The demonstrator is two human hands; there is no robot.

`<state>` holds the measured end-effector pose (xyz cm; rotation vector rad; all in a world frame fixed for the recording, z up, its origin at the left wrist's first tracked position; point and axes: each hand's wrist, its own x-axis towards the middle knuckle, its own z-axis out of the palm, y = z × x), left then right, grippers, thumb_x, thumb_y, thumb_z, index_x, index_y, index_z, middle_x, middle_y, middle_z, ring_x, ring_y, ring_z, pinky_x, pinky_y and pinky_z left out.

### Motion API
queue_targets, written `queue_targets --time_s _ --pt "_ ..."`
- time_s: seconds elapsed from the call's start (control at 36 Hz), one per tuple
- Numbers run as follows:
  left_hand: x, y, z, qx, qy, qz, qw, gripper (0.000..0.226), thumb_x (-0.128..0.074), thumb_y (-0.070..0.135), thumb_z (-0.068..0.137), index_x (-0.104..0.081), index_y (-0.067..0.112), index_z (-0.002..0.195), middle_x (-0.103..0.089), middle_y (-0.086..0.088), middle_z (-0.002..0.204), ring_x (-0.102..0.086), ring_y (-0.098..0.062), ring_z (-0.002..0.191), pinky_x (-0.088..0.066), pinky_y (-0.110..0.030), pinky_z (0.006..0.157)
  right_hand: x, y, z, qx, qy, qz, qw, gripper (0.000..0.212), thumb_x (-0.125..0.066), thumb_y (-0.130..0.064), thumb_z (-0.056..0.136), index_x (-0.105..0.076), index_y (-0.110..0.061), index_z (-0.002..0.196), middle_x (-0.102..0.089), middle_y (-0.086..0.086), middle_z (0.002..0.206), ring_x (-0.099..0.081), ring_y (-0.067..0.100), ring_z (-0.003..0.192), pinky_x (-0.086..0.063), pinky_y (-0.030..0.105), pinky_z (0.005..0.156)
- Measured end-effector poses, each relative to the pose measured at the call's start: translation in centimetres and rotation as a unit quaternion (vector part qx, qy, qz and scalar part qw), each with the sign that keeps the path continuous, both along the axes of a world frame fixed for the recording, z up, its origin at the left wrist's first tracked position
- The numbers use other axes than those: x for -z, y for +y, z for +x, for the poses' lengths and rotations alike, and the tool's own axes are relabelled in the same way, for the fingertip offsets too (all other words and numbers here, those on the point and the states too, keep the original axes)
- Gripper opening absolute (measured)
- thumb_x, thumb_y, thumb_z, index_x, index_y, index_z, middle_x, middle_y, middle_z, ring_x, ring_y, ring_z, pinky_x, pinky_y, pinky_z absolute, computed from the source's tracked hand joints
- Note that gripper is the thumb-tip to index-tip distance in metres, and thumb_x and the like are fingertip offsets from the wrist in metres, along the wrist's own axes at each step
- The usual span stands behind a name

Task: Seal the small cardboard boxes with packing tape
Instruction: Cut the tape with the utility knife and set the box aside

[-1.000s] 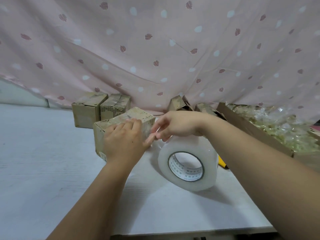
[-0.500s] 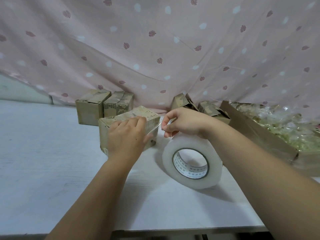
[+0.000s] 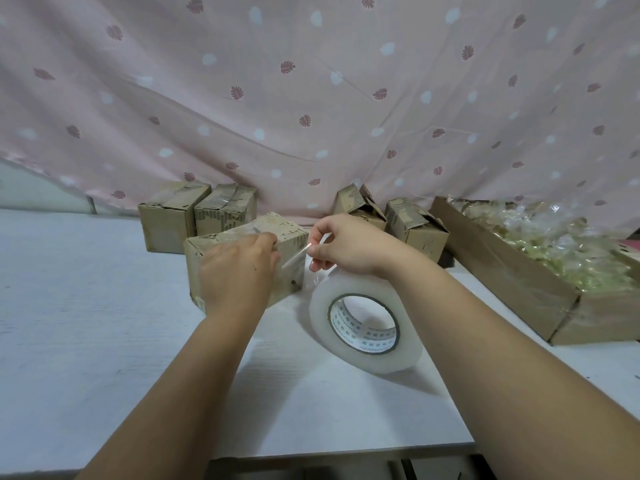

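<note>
A: Where is the box being sealed?

B: The small brown cardboard box (image 3: 289, 237) sits on the white table (image 3: 86, 323), under the left hand (image 3: 239, 271). That hand covers its near face, with the fingers bent over the top edge and holding it. The hand is slightly blurred.

A: And the other hand?

B: The right hand (image 3: 349, 247) is just to the right of the left one, not touching it. Its thumb and forefinger are together, pinching a strip of clear tape (image 3: 294, 257) that stretches across to the box beside the left hand's fingers.

A: The roll?

B: The wide roll of clear packing tape (image 3: 320, 313) stands on edge directly below the right wrist, just beside the box.

A: What else?

B: Beyond the left hand are two closed brown cartons (image 3: 169, 223), side by side. Beyond the right hand are two brown cartons with raised flaps (image 3: 415, 230). To the right of the right arm is a long cardboard tray (image 3: 502, 275) of clear-wrapped yellowish goods. A pink leaf-print cloth (image 3: 311, 98) hangs behind everything.
</note>
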<state>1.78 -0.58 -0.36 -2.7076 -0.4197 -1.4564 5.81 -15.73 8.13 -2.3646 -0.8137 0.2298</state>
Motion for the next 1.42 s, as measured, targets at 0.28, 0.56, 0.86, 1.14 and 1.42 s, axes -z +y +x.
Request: queue_targets --time_s 0.28,0.56,0.86,1.14,1.42 --pt "-0.6 -0.5 -0.3 -0.022 0.071 -0.03 0.997 0.025 -0.089 0.018 0.057 -0.065 0.018 0.055 -0.055 0.0 0.045 -0.047 -0.022 0.034 -0.004 -0.015 0.056 0.0 0.0 -0.6 0.018 -0.04 -0.022 0.999 0.019 -0.057 -0.019 0.094 -0.058 -0.023 0.076 -0.07 -0.012 0.067 -0.067 0.018 0.087 -0.054 0.042 0.087" --pt "-2.8 -1.3 -1.8 -0.017 0.189 -0.024 0.982 0.012 -0.051 0.013 0.088 -0.056 0.022 0.092 -0.062 0.004 0.091 -0.052 -0.021 0.076 -0.025 -0.028 0.051 -0.1 0.2 -0.7 0.024 -0.047 -0.032 0.998 0.018 -0.057 -0.018 0.094 -0.061 -0.022 0.077 -0.072 -0.011 0.07 -0.068 0.011 0.087 -0.054 0.039 0.086" --pt "-5.3 3.8 -4.3 0.108 0.073 -0.376 0.917 0.022 -0.048 0.022 0.094 -0.07 0.025 0.098 -0.069 -0.001 0.109 -0.06 -0.026 0.104 -0.046 -0.038 0.091 0.0 -0.7 -1.2 0.013 -0.08 -0.013 0.997 0.015 -0.054 -0.021 0.092 -0.058 -0.027 0.079 -0.072 -0.015 0.071 -0.068 0.012 0.084 -0.054 0.043 0.084" --pt "-1.9 1.5 -6.0 0.275 0.122 -0.412 0.86 0.019 -0.051 0.035 0.097 -0.069 0.038 0.104 -0.062 0.021 0.109 -0.054 0.0 0.105 -0.037 -0.012 0.08 -0.1 -2.2 -2.0 -0.028 -0.079 0.026 0.996 0.017 -0.056 -0.021 0.095 -0.058 -0.027 0.078 -0.072 -0.012 0.073 -0.066 0.008 0.083 -0.05 0.044 0.09" --pt "0.0 -0.1 -5.1 0.257 0.069 -0.381 0.886 0.027 -0.056 0.036 0.094 -0.067 0.029 0.118 -0.056 0.007 0.12 -0.046 0.004 0.108 -0.034 -0.002 0.079 0.0 -4.8 -1.9 -0.083 -0.018 0.135 0.987 0.016 -0.056 -0.012 0.097 -0.058 -0.018 0.083 -0.069 -0.004 0.072 -0.064 0.008 0.077 -0.047 0.036 0.09"
